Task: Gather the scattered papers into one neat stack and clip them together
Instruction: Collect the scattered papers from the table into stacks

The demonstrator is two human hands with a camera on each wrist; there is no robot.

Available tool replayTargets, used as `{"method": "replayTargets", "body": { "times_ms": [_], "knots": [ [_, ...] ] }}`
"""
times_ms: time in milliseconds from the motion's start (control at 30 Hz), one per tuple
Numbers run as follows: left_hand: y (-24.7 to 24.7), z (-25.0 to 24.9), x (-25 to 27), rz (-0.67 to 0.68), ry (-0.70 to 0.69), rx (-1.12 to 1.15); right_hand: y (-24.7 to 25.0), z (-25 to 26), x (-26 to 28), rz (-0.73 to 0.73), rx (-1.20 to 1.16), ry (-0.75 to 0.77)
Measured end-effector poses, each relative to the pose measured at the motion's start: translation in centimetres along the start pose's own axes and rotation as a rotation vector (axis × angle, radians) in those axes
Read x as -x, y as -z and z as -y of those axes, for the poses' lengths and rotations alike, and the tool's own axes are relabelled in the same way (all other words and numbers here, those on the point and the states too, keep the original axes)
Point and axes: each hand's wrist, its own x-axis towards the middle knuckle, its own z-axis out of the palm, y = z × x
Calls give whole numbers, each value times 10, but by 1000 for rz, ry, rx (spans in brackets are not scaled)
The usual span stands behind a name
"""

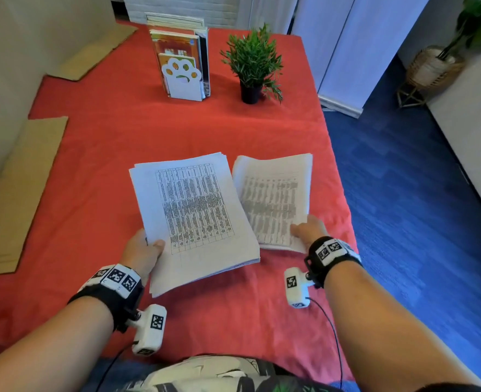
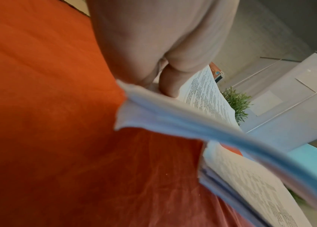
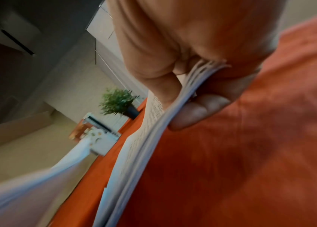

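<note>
Two bundles of printed sheets are held over the red tablecloth [image 1: 98,154]. My left hand [image 1: 146,247] grips the larger bundle [image 1: 194,213] at its near left corner, thumb on top; in the left wrist view this bundle [image 2: 182,121] is lifted off the cloth. My right hand [image 1: 308,229] pinches the second bundle [image 1: 276,199] at its near right corner; the right wrist view shows the thumb above and fingers [image 3: 198,112] below the sheets [image 3: 153,135]. The larger bundle's right edge overlaps the second bundle. No clip is in view.
A paw-print bookend with books [image 1: 181,60] and a small potted plant [image 1: 252,63] stand at the back of the table. Cardboard sheets [image 1: 18,193] lie along the left side. The table's right edge [image 1: 338,171] drops to blue floor.
</note>
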Motion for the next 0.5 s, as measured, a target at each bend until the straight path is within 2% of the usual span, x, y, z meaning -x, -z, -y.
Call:
{"method": "replayTargets", "body": {
  "times_ms": [100,200,267,400,500],
  "knots": [
    [1,-6,1,15,-10,-66,-31,-11,25,146,-31,7],
    [0,-7,3,33,2,-196,-67,-30,43,308,9,-18],
    [-4,-8,8,60,6,-249,-82,-35,50,367,71,-23],
    [-11,-10,12,95,1,-322,-80,-21,56,178,222,79],
    [-20,-12,11,145,-1,-376,-80,-16,48,138,263,117]
  ]
}}
